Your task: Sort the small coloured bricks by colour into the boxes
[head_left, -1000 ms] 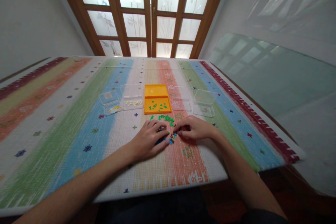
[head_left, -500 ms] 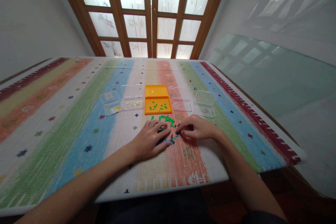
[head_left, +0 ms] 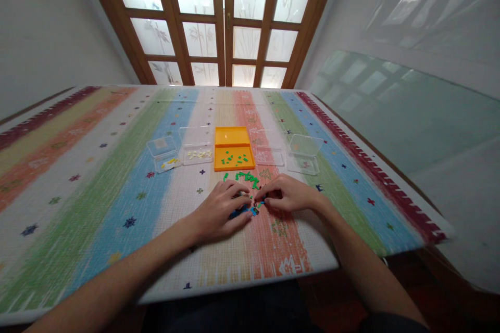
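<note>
Small plastic pieces lie loose on the striped tablecloth between my hands. My left hand point(head_left: 223, 204) is cupped with fingers apart around a cluster of blue pieces point(head_left: 238, 213) and dark ones, partly hidden under it. From the other side my right hand point(head_left: 289, 192) reaches in, its index fingertip by a dark piece point(head_left: 255, 204) and its thumb a little apart from it. Nothing shows clearly between those fingers. Just beyond both hands is a loose pile of green pieces point(head_left: 247, 177). More green pieces lie in the open orange case point(head_left: 234, 168).
Left of the orange case stand a clear box point(head_left: 197, 162) with cream pieces and another clear box point(head_left: 159, 167) with yellow pieces. Two more clear open boxes, a nearer one point(head_left: 270, 163) and a farther one point(head_left: 303, 170), stand to its right. The tablecloth point(head_left: 172, 250) reaches the table's front edge.
My right index finger has stretched left, deeper among the dark and blue pieces. My left hand stays nearly still over its cluster.
</note>
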The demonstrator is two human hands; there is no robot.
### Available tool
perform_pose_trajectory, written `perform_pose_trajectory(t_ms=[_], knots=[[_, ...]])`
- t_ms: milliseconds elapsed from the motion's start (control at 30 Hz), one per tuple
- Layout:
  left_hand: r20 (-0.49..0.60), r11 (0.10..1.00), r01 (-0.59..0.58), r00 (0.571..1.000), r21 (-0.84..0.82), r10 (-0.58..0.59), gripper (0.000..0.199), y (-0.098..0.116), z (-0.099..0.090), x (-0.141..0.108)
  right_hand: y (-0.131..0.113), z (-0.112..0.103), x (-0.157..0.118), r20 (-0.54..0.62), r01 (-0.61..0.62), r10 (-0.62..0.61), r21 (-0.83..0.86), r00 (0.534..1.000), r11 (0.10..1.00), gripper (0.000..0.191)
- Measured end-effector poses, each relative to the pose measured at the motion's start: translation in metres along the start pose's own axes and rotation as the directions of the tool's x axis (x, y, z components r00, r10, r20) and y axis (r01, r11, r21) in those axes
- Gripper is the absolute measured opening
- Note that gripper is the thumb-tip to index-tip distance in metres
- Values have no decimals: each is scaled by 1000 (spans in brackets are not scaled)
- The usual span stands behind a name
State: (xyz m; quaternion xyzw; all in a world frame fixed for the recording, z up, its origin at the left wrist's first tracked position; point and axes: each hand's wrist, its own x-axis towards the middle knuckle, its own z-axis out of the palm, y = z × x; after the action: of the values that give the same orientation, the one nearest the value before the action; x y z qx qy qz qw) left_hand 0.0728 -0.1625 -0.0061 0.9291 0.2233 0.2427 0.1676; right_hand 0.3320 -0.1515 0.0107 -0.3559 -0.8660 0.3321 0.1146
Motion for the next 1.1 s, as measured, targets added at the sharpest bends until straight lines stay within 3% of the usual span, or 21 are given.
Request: perform_pose_trajectory(t_ms=[167,367,500,600,733,933,1100], knots=[[31,999,-38,999,-8,38,29,1,1,0,-1,1,0,50,0,0,11,999,1000,42],[25,999,-45,999,-6,45,27,3,3,3,1,-4,-4,12,88,-89,102,996,991,35],[72,998,-60,996,31,58,29,3,6,3,1,-4,-4,73,22,-29,90,997,996,37],[67,998,-51,997,36,48,25,2,6,1,0,-4,-3,56,-7,4,44,998,999,37],[37,999,-52,998,17,51,24,1,3,-1,0,-3,-3,24,21,-22,48,999,999,37],[51,995,-91,995,31,89,23,2,2,-1,-1,3,0,110,53,-62,82,992,995,40],[40,997,-73,997,5,73,20,2,0,-1,-4,1,-2,31,39,-40,53,999,998,36]])
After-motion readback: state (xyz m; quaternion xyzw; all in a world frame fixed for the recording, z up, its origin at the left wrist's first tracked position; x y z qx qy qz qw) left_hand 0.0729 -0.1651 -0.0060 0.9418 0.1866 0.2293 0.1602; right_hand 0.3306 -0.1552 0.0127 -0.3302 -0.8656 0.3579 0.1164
